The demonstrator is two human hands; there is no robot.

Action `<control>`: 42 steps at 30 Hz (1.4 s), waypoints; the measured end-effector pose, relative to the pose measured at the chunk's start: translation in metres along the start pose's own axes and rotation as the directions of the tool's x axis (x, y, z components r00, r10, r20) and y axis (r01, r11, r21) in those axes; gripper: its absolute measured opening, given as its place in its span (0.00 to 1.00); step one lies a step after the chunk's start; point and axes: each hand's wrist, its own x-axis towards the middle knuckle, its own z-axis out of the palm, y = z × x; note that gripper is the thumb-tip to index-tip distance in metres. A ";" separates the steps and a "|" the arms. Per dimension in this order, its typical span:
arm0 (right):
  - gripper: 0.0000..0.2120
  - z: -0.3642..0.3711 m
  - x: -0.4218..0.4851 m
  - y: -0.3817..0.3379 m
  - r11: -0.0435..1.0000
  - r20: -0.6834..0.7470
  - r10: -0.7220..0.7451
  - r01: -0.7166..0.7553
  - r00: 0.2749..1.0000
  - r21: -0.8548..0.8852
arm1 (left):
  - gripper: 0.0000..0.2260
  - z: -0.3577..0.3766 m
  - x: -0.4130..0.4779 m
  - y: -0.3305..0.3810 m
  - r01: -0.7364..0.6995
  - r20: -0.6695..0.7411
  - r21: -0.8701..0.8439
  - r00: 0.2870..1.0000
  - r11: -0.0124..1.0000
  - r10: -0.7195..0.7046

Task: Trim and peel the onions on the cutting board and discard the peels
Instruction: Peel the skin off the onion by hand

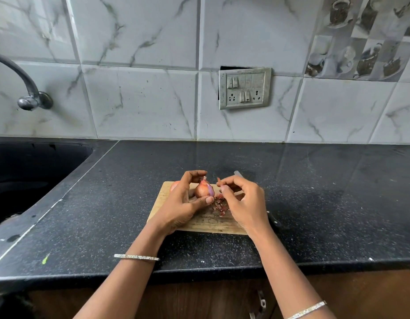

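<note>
Head view: the onion [204, 190] stands tip-up over the far middle of the cutting board [210, 225]. It is held in the left hand [184, 201], whose thumb presses its near side while the curled fingers arch over its papery tip; whether its base touches the wood cannot be told. Just to its right, the right hand [244, 202] has its fingers curled, with thumb and forefinger pinching what looks like a small reddish scrap of peel [218, 181], too small to be sure of. Between the hands a heap of loose peels [219, 206] lies on the board, partly covered by the right hand. A second onion [174, 185] shows only as a pink sliver behind the left hand at the board's far left corner. A knife [274, 220] lies along the board's right edge, its middle hidden under the right hand, so only the blade tip and dark handle show. The board sits on a black speckled counter [314, 192]. A dark sink [26, 180] is cut off at the left, below a tap [26, 88]. A switch panel [245, 88] is on the tiled wall [141, 100]. Each wrist wears a thin bangle [136, 257].
</note>
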 end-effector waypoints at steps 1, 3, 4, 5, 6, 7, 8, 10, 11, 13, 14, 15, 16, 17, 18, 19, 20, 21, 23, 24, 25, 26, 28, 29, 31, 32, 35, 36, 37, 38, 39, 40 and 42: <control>0.06 0.000 0.000 0.000 1.000 0.012 -0.016 0.016 1.000 -0.003 | 0.27 0.000 0.000 -0.001 0.002 0.001 0.004 1.000 1.000 -0.002; 0.09 0.001 -0.001 -0.001 0.999 0.021 -0.035 0.035 0.999 -0.006 | 0.23 0.001 0.000 -0.001 -0.007 0.003 0.020 1.000 1.000 0.007; 0.09 0.001 -0.001 -0.002 0.999 0.023 -0.034 0.034 0.999 0.001 | 0.21 0.001 0.001 -0.001 -0.014 0.000 0.035 1.000 0.999 0.014; 0.08 0.001 -0.001 -0.003 0.999 0.026 -0.030 0.029 0.999 0.014 | 0.20 0.001 0.001 0.000 -0.024 -0.004 0.055 1.000 0.998 0.024; 0.06 0.001 -0.001 -0.003 0.999 0.029 -0.025 0.025 0.999 0.027 | 0.20 0.002 0.001 0.000 -0.033 -0.006 0.078 0.999 0.996 0.034; 0.05 0.000 -0.001 -0.004 0.999 0.035 -0.025 0.024 0.999 0.034 | 0.20 0.002 0.001 0.001 -0.042 -0.004 0.095 0.999 0.995 0.042; 0.04 0.000 -0.001 -0.004 0.999 0.042 -0.027 0.025 0.999 0.035 | 0.20 0.002 0.001 0.001 -0.049 -0.002 0.105 0.999 0.993 0.049; 0.03 0.001 0.000 -0.002 0.999 0.057 -0.025 0.022 0.998 0.043 | 0.20 0.002 0.002 0.002 -0.057 0.002 0.110 0.998 0.992 0.057; 0.02 0.001 0.001 -0.001 0.999 0.062 -0.014 0.011 0.998 0.053 | 0.20 0.002 0.002 0.002 -0.059 0.003 0.111 0.998 0.992 0.059; 0.02 0.000 0.001 0.002 0.996 0.067 0.017 -0.022 0.998 0.082 | 0.20 0.002 0.002 0.001 -0.063 0.003 0.113 0.998 0.992 0.063; 0.02 0.000 0.001 0.002 0.995 0.068 0.027 -0.033 0.997 0.090 | 0.20 0.002 0.002 0.000 -0.064 0.005 0.113 0.998 0.992 0.064; 0.02 0.000 0.001 0.003 0.995 0.067 0.030 -0.036 0.997 0.090 | 0.21 0.001 0.003 -0.001 -0.064 0.007 0.112 0.998 0.992 0.064; 0.02 0.000 0.001 0.003 0.995 0.066 0.034 -0.040 0.997 0.087 | 0.21 0.001 0.003 -0.001 -0.064 0.008 0.111 0.998 0.992 0.063; 0.01 0.001 0.001 0.005 0.996 0.062 0.040 -0.044 0.997 0.075 | 0.21 0.000 0.003 -0.002 -0.065 0.008 0.108 0.998 0.992 0.064; 0.01 0.002 0.001 0.006 0.998 0.056 0.044 -0.046 0.997 0.049 | 0.21 0.000 0.002 -0.001 -0.067 0.008 0.103 0.998 0.992 0.066; 0.02 0.003 0.001 0.007 0.999 0.050 0.042 -0.042 0.998 0.013 | 0.21 0.000 0.002 -0.001 -0.069 0.010 0.098 0.998 0.993 0.069; 0.02 0.005 0.002 0.009 0.999 0.042 0.036 -0.035 0.998 -0.023 | 0.21 0.000 0.002 -0.001 -0.072 0.012 0.092 0.997 0.993 0.071; 0.02 0.006 0.002 0.010 0.998 0.034 0.035 -0.033 0.999 -0.048 | 0.21 0.000 0.002 -0.001 -0.072 0.013 0.085 0.997 0.994 0.071; 0.03 0.006 0.002 0.012 0.997 0.006 0.050 -0.050 0.999 -0.067 | 0.21 0.001 0.001 -0.001 -0.068 0.012 0.070 0.998 0.995 0.067; 0.06 0.005 0.002 0.011 0.995 -0.013 0.069 -0.070 0.998 -0.065 | 0.21 0.001 0.001 -0.001 -0.067 0.012 0.067 0.998 0.996 0.066; 0.10 0.003 0.002 0.011 0.994 -0.030 0.086 -0.088 0.996 -0.058 | 0.21 0.001 0.002 -0.001 -0.067 0.012 0.069 0.998 0.995 0.066; 0.12 0.002 0.002 0.011 0.994 -0.041 0.094 -0.096 0.995 -0.049 | 0.21 0.000 0.002 -0.001 -0.068 0.010 0.072 0.998 0.995 0.067; 0.10 0.000 0.002 0.007 0.997 -0.035 0.081 -0.082 0.996 -0.012 | 0.21 0.001 0.002 -0.001 -0.069 0.005 0.080 0.998 0.994 0.069; 0.06 0.000 0.002 0.004 0.998 -0.019 0.064 -0.064 0.998 0.005 | 0.21 0.001 0.001 0.000 -0.073 0.004 0.085 0.997 0.994 0.073; 0.03 -0.001 0.000 -0.002 1.000 0.007 0.011 -0.011 1.000 0.017 | 0.21 0.002 0.002 0.000 -0.081 0.004 0.086 0.997 0.993 0.081; 0.02 0.000 0.000 -0.002 1.000 0.009 -0.017 0.017 1.000 0.010 | 0.21 0.003 0.002 0.001 -0.080 0.002 0.083 0.997 0.993 0.080; 0.00 0.000 -0.001 -0.002 0.999 0.016 -0.045 0.045 0.999 -0.007 | 0.20 0.004 0.002 0.001 -0.082 0.003 0.091 0.997 0.992 0.082; 0.00 0.001 -0.001 -0.001 0.999 0.017 -0.046 0.046 0.999 -0.013 | 0.20 0.003 0.002 0.000 -0.082 0.003 0.096 0.997 0.992 0.082; 0.01 0.001 0.000 0.000 0.999 0.018 -0.048 0.048 0.999 -0.017 | 0.21 0.003 0.002 0.000 -0.082 0.003 0.100 0.997 0.992 0.082; 0.01 0.001 0.000 0.000 0.999 0.018 -0.050 0.051 0.999 -0.018 | 0.21 0.003 0.003 -0.001 -0.081 0.002 0.103 0.997 0.991 0.081; 0.01 0.001 0.000 0.000 0.999 0.018 -0.051 0.051 0.999 -0.015 | 0.21 0.002 0.002 -0.001 -0.080 0.001 0.105 0.997 0.991 0.080; 0.02 0.001 0.000 0.000 0.999 0.018 -0.045 0.046 0.999 -0.009 | 0.21 0.002 0.002 -0.001 -0.079 0.000 0.105 0.997 0.991 0.080; 0.02 0.000 -0.001 -0.001 1.000 0.017 -0.031 0.031 0.999 0.005 | 0.21 0.002 0.002 -0.001 -0.078 -0.002 0.108 0.997 0.991 0.079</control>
